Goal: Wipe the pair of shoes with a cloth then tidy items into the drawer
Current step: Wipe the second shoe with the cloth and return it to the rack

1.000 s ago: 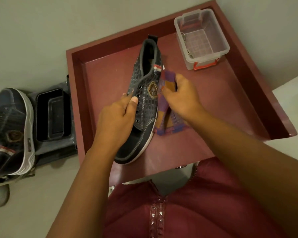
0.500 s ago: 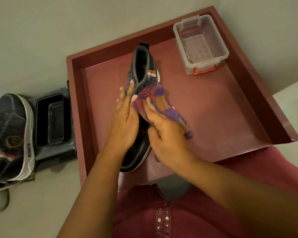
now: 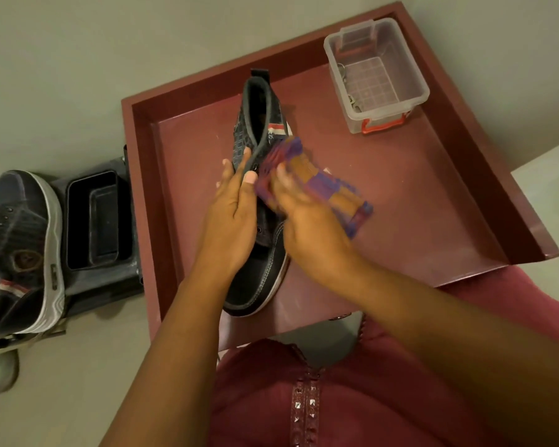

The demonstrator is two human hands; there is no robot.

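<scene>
Shoe [image 3: 257, 266] lies in the open maroon drawer [image 3: 465, 201], long axis running near to far: dark toe cap at the near end, heel and pull tab at the far end, close to the drawer's back wall. Left hand [image 3: 229, 221] sits on the shoe's left flank, fingers straight and flat along the lacing, thumb over the eyelets, steadying it. Right hand [image 3: 307, 217] comes in from the right and near, blurred, pressing a checked purple-and-orange cloth [image 3: 317, 182] against the shoe's right side at mid-length; exact finger curl can't be read through the blur, but the cloth looks pinned under the fingers, with its loose end trailing right onto the drawer floor.

Judgement: wiping is under way on this shoe; unwiped length lies both nearward (toe) and farther (collar) of the cloth, so the stroke should follow the long axis.

Second shoe [image 3: 17, 253] stands outside, far left, nearer the left hand. Clear plastic box [image 3: 376, 75] sits in the far right corner.
</scene>
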